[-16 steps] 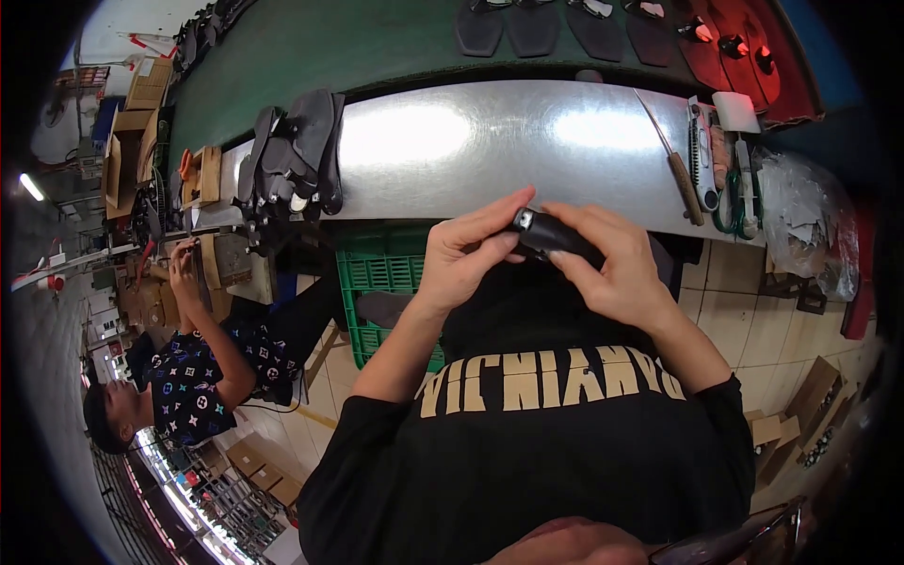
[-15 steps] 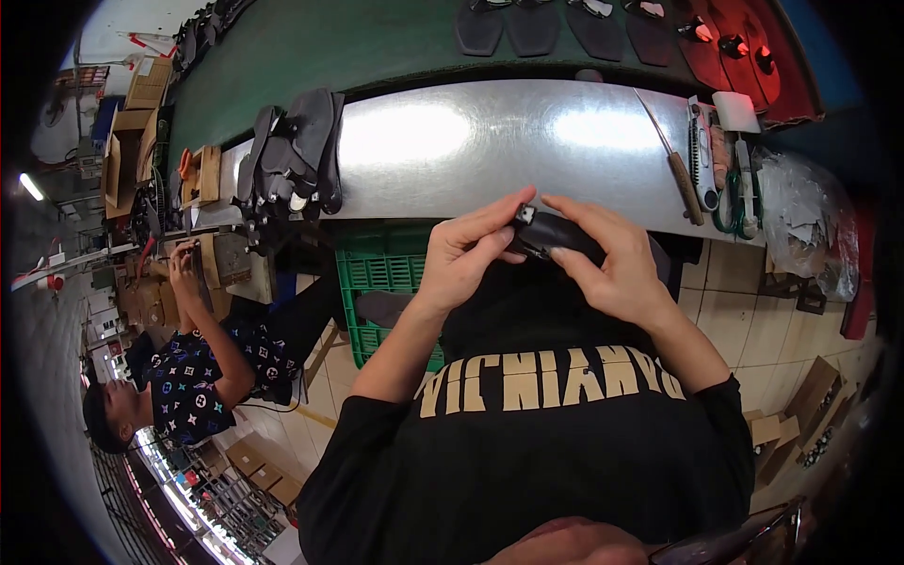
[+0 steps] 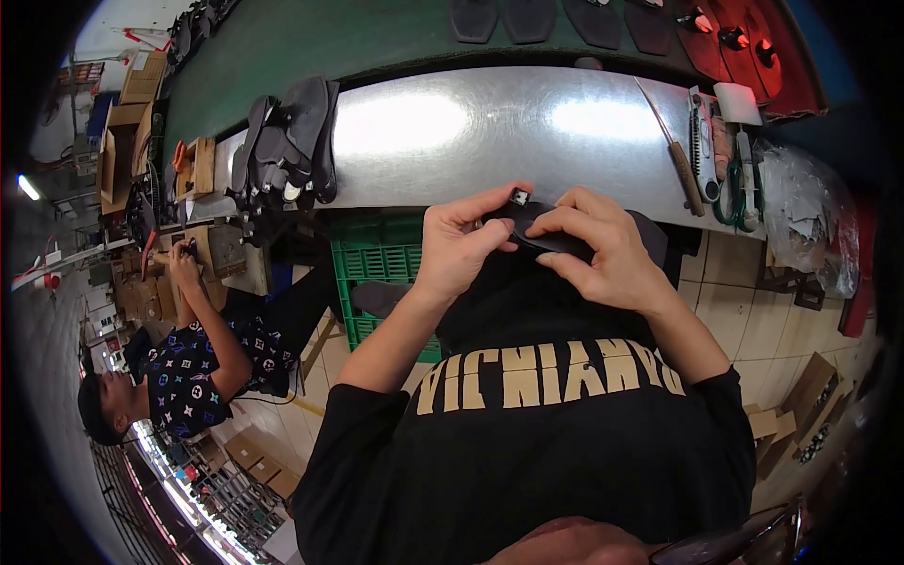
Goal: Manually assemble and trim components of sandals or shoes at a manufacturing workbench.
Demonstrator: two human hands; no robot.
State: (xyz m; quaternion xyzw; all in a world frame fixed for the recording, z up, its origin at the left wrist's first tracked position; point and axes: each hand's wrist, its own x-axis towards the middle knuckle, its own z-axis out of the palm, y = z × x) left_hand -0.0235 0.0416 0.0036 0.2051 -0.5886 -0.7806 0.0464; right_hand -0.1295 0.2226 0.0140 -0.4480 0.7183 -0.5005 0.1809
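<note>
A black sandal (image 3: 648,235) is held close to my body at the near edge of the metal table. At its left end is a strap with a small shiny square ornament (image 3: 519,197). My left hand (image 3: 463,243) grips that end, thumb and fingers pinched beside the ornament. Curled over the sandal's middle, my right hand (image 3: 603,247) has its fingers bent and thumb beneath. Part of the sole sticks out past the right hand; the rest is covered by my fingers.
Dark sandals (image 3: 287,141) are piled on the metal table's (image 3: 508,132) left end. An awl (image 3: 680,160), a utility knife (image 3: 702,141), green-handled scissors (image 3: 736,193) and a plastic bag (image 3: 800,207) lie right. A green crate (image 3: 377,252) stands below; a co-worker (image 3: 188,367) sits left.
My right hand's fingers have curled in and shifted left over the sandal. The ornament has moved slightly left and up; more of the sole shows at the right.
</note>
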